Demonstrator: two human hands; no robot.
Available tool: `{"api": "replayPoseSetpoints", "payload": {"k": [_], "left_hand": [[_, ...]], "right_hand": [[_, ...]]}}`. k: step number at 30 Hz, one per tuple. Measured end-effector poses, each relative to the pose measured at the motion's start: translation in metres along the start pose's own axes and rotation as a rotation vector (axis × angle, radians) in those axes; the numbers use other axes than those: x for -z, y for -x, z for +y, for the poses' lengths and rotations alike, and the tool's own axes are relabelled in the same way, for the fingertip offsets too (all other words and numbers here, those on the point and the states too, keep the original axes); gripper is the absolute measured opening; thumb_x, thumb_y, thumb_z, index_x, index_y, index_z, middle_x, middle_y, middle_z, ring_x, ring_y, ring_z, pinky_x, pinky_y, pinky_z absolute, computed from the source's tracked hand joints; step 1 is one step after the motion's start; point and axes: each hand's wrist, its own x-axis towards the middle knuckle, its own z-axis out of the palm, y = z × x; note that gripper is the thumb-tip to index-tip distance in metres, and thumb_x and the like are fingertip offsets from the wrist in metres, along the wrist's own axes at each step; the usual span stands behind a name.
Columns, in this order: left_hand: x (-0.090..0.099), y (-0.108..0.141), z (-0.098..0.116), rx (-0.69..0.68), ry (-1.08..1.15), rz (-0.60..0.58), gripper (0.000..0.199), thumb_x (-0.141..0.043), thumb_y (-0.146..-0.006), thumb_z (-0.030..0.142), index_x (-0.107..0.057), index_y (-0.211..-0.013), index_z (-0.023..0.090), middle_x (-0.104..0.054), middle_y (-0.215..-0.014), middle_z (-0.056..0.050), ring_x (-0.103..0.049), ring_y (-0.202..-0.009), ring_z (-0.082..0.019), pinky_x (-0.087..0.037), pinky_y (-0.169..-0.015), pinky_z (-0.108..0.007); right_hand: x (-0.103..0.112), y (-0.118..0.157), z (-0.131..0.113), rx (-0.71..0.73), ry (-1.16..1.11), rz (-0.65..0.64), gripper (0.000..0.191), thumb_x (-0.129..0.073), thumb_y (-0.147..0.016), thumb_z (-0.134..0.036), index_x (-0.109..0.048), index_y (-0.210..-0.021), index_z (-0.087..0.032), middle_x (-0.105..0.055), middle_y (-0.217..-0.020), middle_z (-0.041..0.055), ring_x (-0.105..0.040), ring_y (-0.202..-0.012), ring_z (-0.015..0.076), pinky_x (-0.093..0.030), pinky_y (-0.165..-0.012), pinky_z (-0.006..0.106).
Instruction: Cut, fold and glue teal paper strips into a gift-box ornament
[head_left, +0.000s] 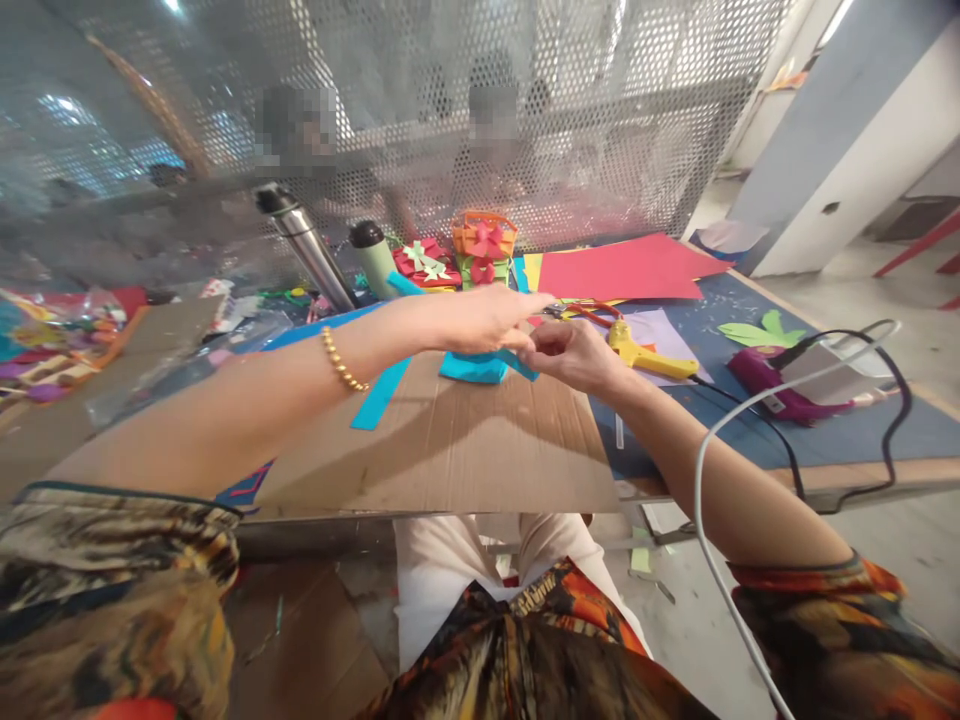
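Observation:
Over the cardboard sheet (450, 450) my two hands meet at a blue paper piece (474, 368). My left hand (480, 318) reaches in from the left, palm down, fingers bent over the paper, its thumb side partly hidden. The fingers of my right hand (571, 352) are pinched at the piece's right end. A blue paper strip (382, 395) slants across the cardboard, left of the piece. Just right of my right hand lies a yellow glue gun (651, 358), with orange-handled scissors (592, 310) behind my fingertips.
Behind stand a steel flask (311, 250), a green bottle (375, 262) and an orange paper basket (484, 235). Red paper sheets (630, 268) lie at the back right. A purple device (780, 385) with cables sits right; a white cable crosses near my right forearm.

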Motion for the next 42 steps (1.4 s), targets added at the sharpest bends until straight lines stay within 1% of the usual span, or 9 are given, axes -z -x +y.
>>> {"api": "replayPoseSetpoints", "payload": {"k": [3,6,9,14,23,32,35,38,42], "left_hand": [[0.018,0.017,0.009,-0.259,-0.253,-0.019,0.018,-0.071,-0.081,0.001,-0.072,-0.072,0.017,-0.064,-0.076,-0.001,-0.069,-0.106,-0.024,-0.048,-0.087,-0.025],[0.038,0.038,-0.01,-0.361,-0.366,0.196,0.028,-0.073,-0.09,0.019,-0.067,-0.062,0.019,-0.062,-0.067,-0.002,-0.068,-0.085,-0.02,-0.047,-0.073,-0.023],[0.05,0.048,-0.049,-0.234,-0.375,0.253,0.033,-0.069,-0.095,0.029,-0.07,-0.063,0.019,-0.064,-0.059,-0.002,-0.057,-0.054,-0.013,-0.043,-0.058,-0.025],[0.038,0.037,-0.097,-0.009,0.007,0.217,0.028,-0.072,-0.094,0.029,-0.071,-0.068,0.017,-0.072,-0.068,-0.005,-0.062,-0.053,-0.011,-0.042,-0.053,-0.024],[0.029,0.018,-0.097,0.061,0.153,0.064,0.032,-0.066,-0.096,0.014,-0.064,-0.064,0.013,-0.068,-0.061,-0.002,-0.058,-0.05,-0.008,-0.045,-0.057,-0.024],[0.025,0.01,-0.098,-0.042,-0.011,-0.088,0.033,-0.067,-0.098,0.022,-0.064,-0.066,0.014,-0.066,-0.062,-0.001,-0.059,-0.052,-0.008,-0.044,-0.057,-0.022],[0.035,0.01,-0.106,-0.036,-0.22,0.036,0.034,-0.058,-0.103,0.029,-0.066,-0.073,0.015,-0.068,-0.071,-0.003,-0.058,-0.054,-0.009,-0.043,-0.058,-0.024],[0.051,0.011,-0.118,0.049,-0.673,0.271,0.04,-0.057,-0.102,0.029,-0.057,-0.064,0.018,-0.063,-0.067,-0.003,-0.058,-0.062,-0.013,-0.039,-0.063,-0.027],[0.059,0.014,-0.134,0.144,-0.798,0.223,0.05,-0.071,-0.092,0.037,-0.046,-0.052,0.022,-0.055,-0.058,-0.004,-0.059,-0.068,-0.021,-0.036,-0.065,-0.032]], "right_hand": [[0.002,-0.002,0.0,-0.107,-0.143,0.044,0.02,-0.068,-0.074,-0.035,-0.066,-0.063,-0.019,-0.059,-0.061,-0.0009,-0.044,-0.059,0.0109,-0.03,-0.056,0.028],[0.002,-0.003,-0.001,-0.194,-0.207,0.086,0.023,-0.07,-0.073,-0.039,-0.065,-0.062,-0.019,-0.054,-0.058,-0.0024,-0.04,-0.057,0.0098,-0.026,-0.055,0.028],[-0.003,-0.002,-0.002,-0.248,-0.241,0.077,0.022,-0.072,-0.071,-0.04,-0.068,-0.064,-0.019,-0.055,-0.058,-0.0024,-0.042,-0.056,0.0101,-0.028,-0.055,0.028],[-0.018,0.005,-0.004,-0.24,-0.274,0.026,0.023,-0.074,-0.069,-0.041,-0.07,-0.065,-0.019,-0.065,-0.064,0.0012,-0.054,-0.062,0.0135,-0.041,-0.061,0.03],[-0.01,0.01,-0.013,-0.247,-0.206,-0.075,0.037,-0.07,-0.075,-0.052,-0.064,-0.06,-0.02,-0.056,-0.06,-0.0007,-0.044,-0.058,0.0109,-0.033,-0.058,0.03],[-0.011,0.01,-0.019,-0.346,-0.275,-0.167,0.031,-0.075,-0.065,-0.047,-0.064,-0.057,-0.02,-0.049,-0.049,-0.0037,-0.039,-0.049,0.0082,-0.024,-0.051,0.028],[-0.011,0.008,-0.016,-0.369,-0.291,-0.153,0.034,-0.077,-0.063,-0.047,-0.06,-0.053,-0.02,-0.051,-0.049,-0.0028,-0.039,-0.047,0.0072,-0.024,-0.048,0.027],[-0.011,0.005,-0.01,-0.391,-0.3,-0.061,0.035,-0.079,-0.06,-0.048,-0.061,-0.052,-0.019,-0.052,-0.049,-0.0025,-0.038,-0.045,0.0063,-0.024,-0.046,0.026],[-0.011,0.001,-0.001,-0.387,-0.28,0.058,0.032,-0.077,-0.06,-0.045,-0.061,-0.052,-0.02,-0.054,-0.048,-0.002,-0.039,-0.042,0.0062,-0.025,-0.043,0.024]]}}
